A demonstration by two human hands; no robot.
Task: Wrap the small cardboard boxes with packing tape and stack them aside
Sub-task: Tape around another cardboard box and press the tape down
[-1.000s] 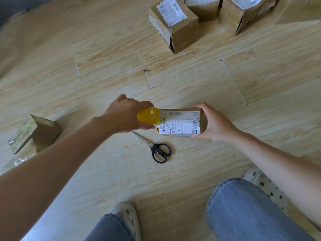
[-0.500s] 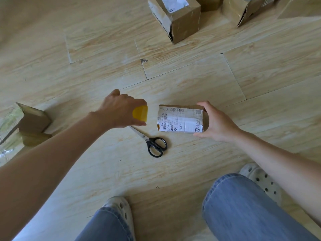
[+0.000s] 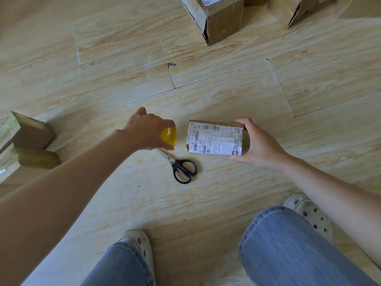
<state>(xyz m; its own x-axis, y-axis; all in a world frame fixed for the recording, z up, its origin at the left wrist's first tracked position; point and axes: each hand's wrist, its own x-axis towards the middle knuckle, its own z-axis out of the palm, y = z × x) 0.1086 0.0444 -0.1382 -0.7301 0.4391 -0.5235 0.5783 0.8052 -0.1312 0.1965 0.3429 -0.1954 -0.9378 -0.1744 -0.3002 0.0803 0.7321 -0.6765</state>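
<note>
Head view: the left hand [image 3: 148, 131] sits at frame centre, fingers curled round a yellow tape [image 3: 169, 136] roll. Just right of it, across a narrow strip of bare floor [image 3: 123, 83], lies the box [image 3: 216, 139], label up, its left edge facing the roll and not touching it. The right hand [image 3: 259, 145] grips the box's right end, fingers over the far edge and thumb on the near edge; whether the box rests on the floor or is lifted, I cannot tell.

Scissors [image 3: 181, 168] lie just below the gap, blade tips under the left hand, black handles pointing toward the lower right, apart from the box.

Open floor spreads from the hands up to the far boxes [image 3: 218, 15] at the top edge, and more of it lies between the hands and the knees [image 3: 288, 244] at the bottom. At the left edge two side boxes [image 3: 31, 137] sit well apart from the left hand, with the forearm passing below them. Pale shoes [image 3: 309, 211] show beside the knees
</note>
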